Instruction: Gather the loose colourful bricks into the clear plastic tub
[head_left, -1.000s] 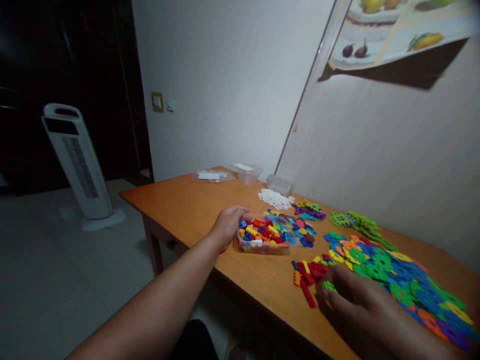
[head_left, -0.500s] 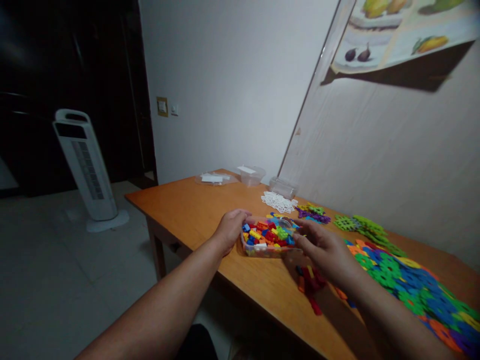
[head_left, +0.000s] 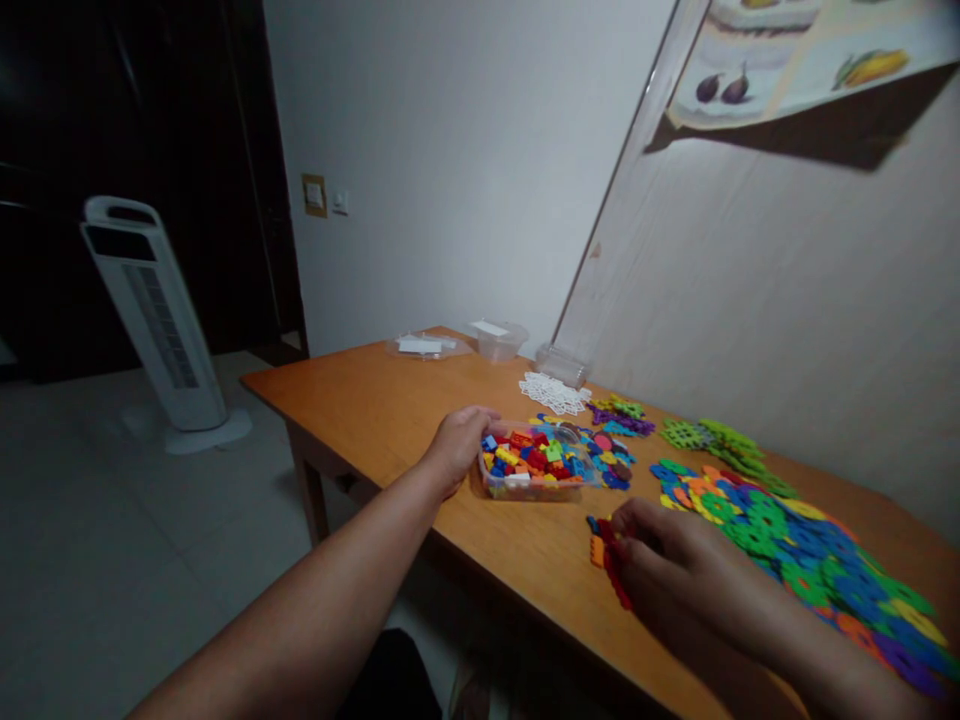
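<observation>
We rest our left hand (head_left: 459,447), fingers curled, against the nine o'clock wall of the clear plastic tub of mixed coloured bricks (head_left: 525,486) on the orange wooden table (head_left: 390,420), while our right hand (head_left: 671,560), at five o'clock from the tub, covers small red and orange bricks (head_left: 600,545), its grip impossible to tell.

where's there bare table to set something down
Bare wood runs along the table's left part, between the left hand on the brick tub and the far clear containers. The right side is crowded with plastic discs, and loose bricks lie by the right hand.
</observation>
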